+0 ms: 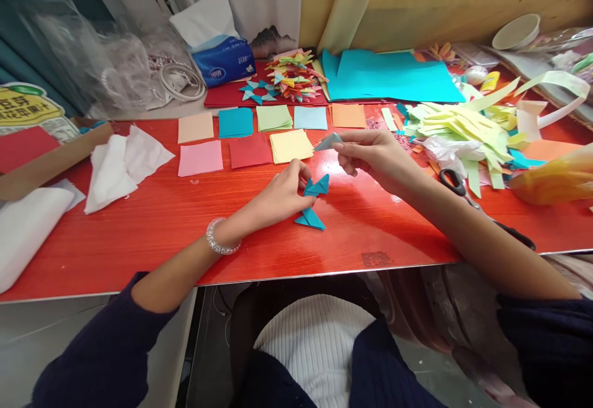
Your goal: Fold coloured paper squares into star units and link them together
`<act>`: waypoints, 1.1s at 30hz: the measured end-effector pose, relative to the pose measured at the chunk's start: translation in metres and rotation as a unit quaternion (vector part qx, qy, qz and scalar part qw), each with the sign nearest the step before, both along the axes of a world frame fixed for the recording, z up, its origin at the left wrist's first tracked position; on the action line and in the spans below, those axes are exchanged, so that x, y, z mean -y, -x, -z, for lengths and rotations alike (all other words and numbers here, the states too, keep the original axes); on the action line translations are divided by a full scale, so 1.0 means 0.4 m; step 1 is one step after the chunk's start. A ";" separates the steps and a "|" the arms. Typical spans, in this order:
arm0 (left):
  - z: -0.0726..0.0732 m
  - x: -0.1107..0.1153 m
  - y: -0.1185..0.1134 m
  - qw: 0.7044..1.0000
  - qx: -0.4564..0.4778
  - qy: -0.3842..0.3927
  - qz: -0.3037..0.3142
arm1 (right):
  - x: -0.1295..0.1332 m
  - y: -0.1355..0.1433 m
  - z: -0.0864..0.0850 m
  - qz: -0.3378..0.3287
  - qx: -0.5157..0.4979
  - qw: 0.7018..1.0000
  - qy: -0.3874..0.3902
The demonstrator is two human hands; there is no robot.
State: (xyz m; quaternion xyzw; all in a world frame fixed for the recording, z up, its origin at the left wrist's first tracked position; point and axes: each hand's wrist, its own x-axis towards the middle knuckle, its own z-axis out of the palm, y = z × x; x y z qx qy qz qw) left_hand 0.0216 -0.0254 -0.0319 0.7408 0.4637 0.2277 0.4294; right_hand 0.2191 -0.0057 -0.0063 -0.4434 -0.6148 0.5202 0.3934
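My left hand (288,192) is closed, its thumb and fingers pinching a blue folded paper piece (317,186) just above the red table (259,235). Directly below, more blue folded paper (311,219) shows; whether it is joined to the upper part is hidden by my fingers. My right hand (365,152), higher and to the right, pinches a small pale blue-grey folded paper (328,142) between thumb and fingers. Its tip points left, near the yellow paper stack (291,146). The two held papers are apart.
Coloured square stacks (201,158) lie in two rows behind my hands. Scissors (486,210) and paper strips (458,130) are at the right. A tissue pack (223,61), folded paper models (296,78) and blue sheets (389,78) stand farther back. Crumpled tissues (115,170) lie left.
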 end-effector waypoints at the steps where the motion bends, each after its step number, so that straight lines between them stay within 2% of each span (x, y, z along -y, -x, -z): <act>1: -0.002 -0.003 0.001 0.998 0.049 0.037 -0.006 | -0.003 -0.001 0.000 0.001 -0.016 1.000 0.008; 3: -0.006 -0.010 0.005 0.987 0.132 0.091 -0.022 | -0.008 -0.003 0.001 0.000 -0.038 0.999 0.022; 5: -0.010 -0.019 0.011 0.978 0.177 0.109 -0.037 | -0.011 -0.004 0.002 0.000 -0.045 0.999 0.025; 10: -0.010 -0.035 0.025 0.970 0.215 0.097 -0.066 | -0.006 -0.004 0.001 -0.006 -0.032 0.999 -0.012; 15: -0.016 -0.030 0.028 0.955 0.271 0.098 -0.065 | -0.001 -0.001 0.001 -0.021 -0.028 0.999 -0.031; 21: -0.037 -0.024 0.030 0.946 0.293 0.070 -0.118 | 0.003 0.004 0.006 -0.026 -0.024 0.997 -0.066; 28: -0.029 -0.023 0.030 0.942 0.320 0.039 -0.092 | 0.031 0.021 -0.010 0.004 -0.008 0.991 -0.131; 33: -0.030 -0.020 0.029 0.945 0.312 0.027 -0.094 | 0.032 0.024 -0.006 0.028 0.009 0.989 -0.147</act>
